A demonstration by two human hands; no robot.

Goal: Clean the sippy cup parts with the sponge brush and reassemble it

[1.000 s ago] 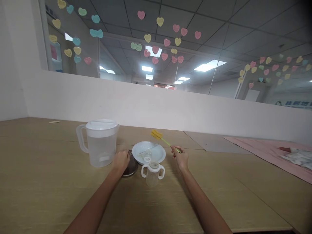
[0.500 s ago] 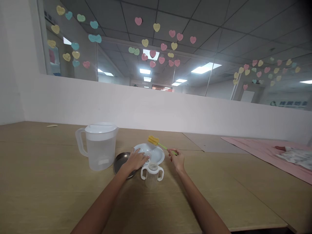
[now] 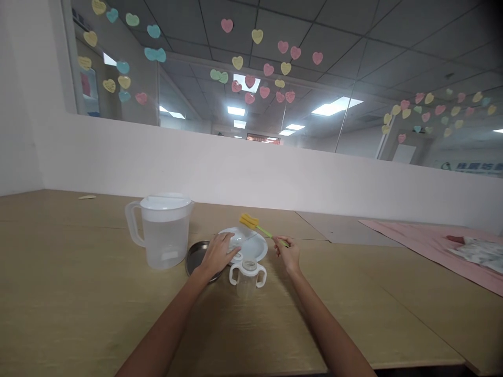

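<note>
Over the white bowl (image 3: 257, 248) is the left hand (image 3: 217, 252), grip unclear; the right hand (image 3: 290, 255) grasps the brush (image 3: 249, 221), best held steady.

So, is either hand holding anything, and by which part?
The right hand grips the yellow-headed brush by its green handle. Whether the left hand, over the white bowl, holds anything cannot be told.

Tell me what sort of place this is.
Perhaps a childcare training room: a white-handled clear baby bottle, a pink cloth on the tan wooden tabletop, and pastel heart-shaped notes on long glass panels.
</note>
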